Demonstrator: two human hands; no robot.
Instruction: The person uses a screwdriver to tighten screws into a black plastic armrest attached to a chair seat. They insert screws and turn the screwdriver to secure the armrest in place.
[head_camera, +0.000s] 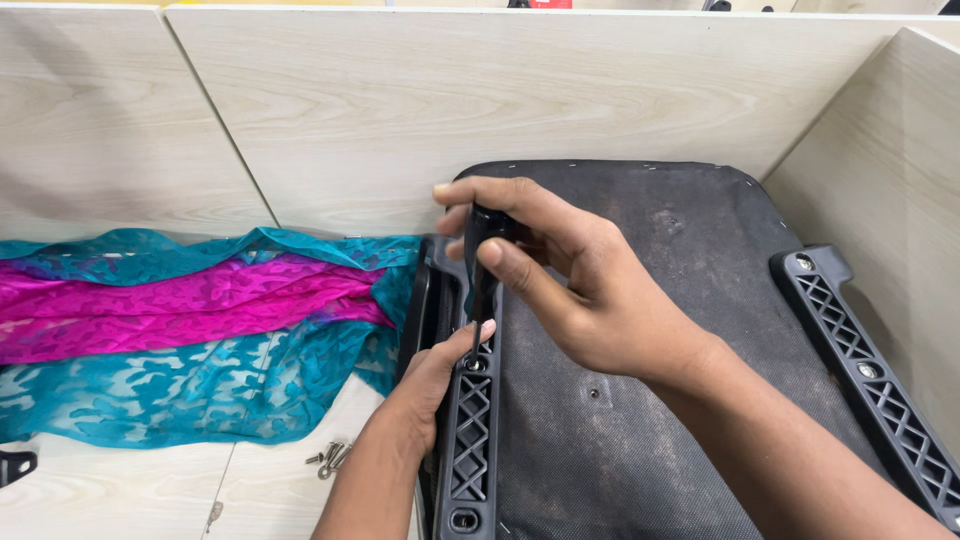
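While a black-handled screwdriver is held upright at the centre of the frame, its tip is set at a hole in the left black lattice bracket of the dark seat underside. The right hand is clamped round the handle; the left hand is pinched at the shaft near the tip. A slip off the screw could jab those fingers. Loose screws at lower left, near the teal and pink cloth, could be scattered
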